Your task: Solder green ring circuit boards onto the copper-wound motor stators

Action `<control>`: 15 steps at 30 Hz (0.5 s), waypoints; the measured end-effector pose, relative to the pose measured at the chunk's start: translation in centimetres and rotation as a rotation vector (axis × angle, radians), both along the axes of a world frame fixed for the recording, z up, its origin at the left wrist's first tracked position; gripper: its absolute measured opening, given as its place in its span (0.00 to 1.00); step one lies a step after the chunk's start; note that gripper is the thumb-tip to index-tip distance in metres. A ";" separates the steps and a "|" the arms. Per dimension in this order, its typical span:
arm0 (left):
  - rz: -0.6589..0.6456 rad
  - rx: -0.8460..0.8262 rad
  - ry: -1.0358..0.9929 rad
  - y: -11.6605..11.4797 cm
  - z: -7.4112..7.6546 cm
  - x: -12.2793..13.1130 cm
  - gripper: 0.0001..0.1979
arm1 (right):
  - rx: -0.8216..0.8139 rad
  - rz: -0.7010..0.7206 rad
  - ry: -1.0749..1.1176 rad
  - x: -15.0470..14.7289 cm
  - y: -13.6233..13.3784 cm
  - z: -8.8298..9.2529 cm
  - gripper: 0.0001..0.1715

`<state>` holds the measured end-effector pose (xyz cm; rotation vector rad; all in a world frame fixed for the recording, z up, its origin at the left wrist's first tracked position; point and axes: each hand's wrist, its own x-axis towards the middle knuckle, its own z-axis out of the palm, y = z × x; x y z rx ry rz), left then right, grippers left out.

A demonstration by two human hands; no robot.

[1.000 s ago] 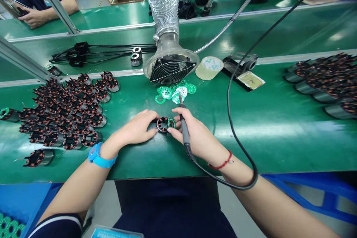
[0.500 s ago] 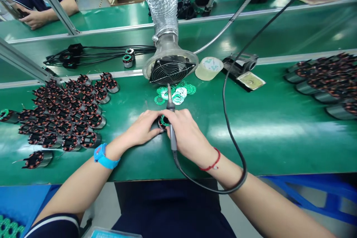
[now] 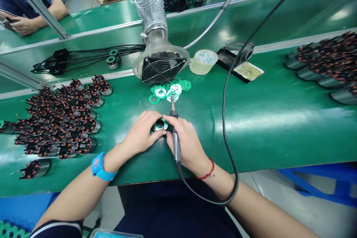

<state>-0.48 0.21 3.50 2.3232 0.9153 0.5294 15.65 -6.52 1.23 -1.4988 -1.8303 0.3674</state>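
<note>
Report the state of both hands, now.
Left hand: closed around the ring-shaped part.
Right hand: holding the soldering iron, right beside that same part.

A green bench (image 3: 264, 130) bears copper-wound stators (image 3: 71, 123) at both sides, with ring boards (image 3: 176, 88) and a tape roll (image 3: 203, 66) between.

- A factory workshop for small electrical assembly is shown; a long green bench (image 3: 264, 130) is faced by a further bench (image 3: 83, 22), with a metal frame (image 3: 39, 7) set between;
- dozens of alike copper-wound parts (image 3: 66, 149) are massed at the left, and more at the right;
- a soldering iron (image 3: 176, 145) is held in the right hand (image 3: 186, 143); its stand (image 3: 247, 52) is placed near the back;
- a fan (image 3: 163, 70) is hung on a silver hose (image 3: 145, 0) above piled green circuit boards (image 3: 185, 84);
- another person's hand (image 3: 25, 26) is seen beyond.
</note>
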 end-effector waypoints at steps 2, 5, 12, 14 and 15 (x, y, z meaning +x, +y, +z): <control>0.006 0.015 0.028 -0.1 0.1 0.2 0.14 | 0.004 -0.039 0.042 -0.1 0.2 -0.3 0.26; -0.034 -0.010 0.073 0.1 0.8 -0.1 0.16 | 0.059 -0.091 0.092 -0.3 0.5 -0.5 0.26; -0.126 -0.057 0.144 0.5 1.5 -1.0 0.17 | 0.066 -0.110 0.103 -0.3 0.4 -0.5 0.23; -0.075 -0.020 0.113 0.3 0.9 -0.8 0.17 | 0.048 -0.081 0.119 -0.1 0.3 -0.6 0.22; -0.053 0.003 0.099 0.2 0.5 -0.6 0.17 | 0.045 -0.066 0.128 0.1 0.3 -0.7 0.22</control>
